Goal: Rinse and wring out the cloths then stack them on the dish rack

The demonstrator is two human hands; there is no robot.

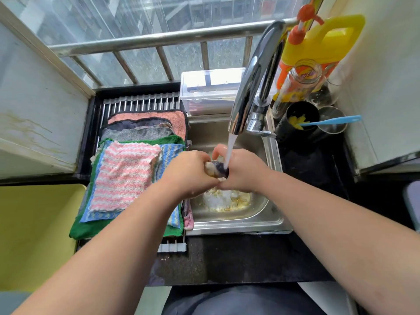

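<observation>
The sink [236, 220] catches the runoff; the dish rack [141, 102] beside it already bears stacked cloths, striped one [125, 176] uppermost; left hand [188, 170] and right hand [243, 170] squeeze a bunched dark cloth [217, 169] under the tap's stream [230, 151] for rinsing.

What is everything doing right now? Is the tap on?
Tap: on, water running.
Dark cloth: bunched under the water.
Left hand: gripping the dark cloth.
Right hand: gripping the dark cloth.
Pink cloth: flat on the other cloths on the rack.
Jar: open, no lid.
Box: lid shut.
</observation>
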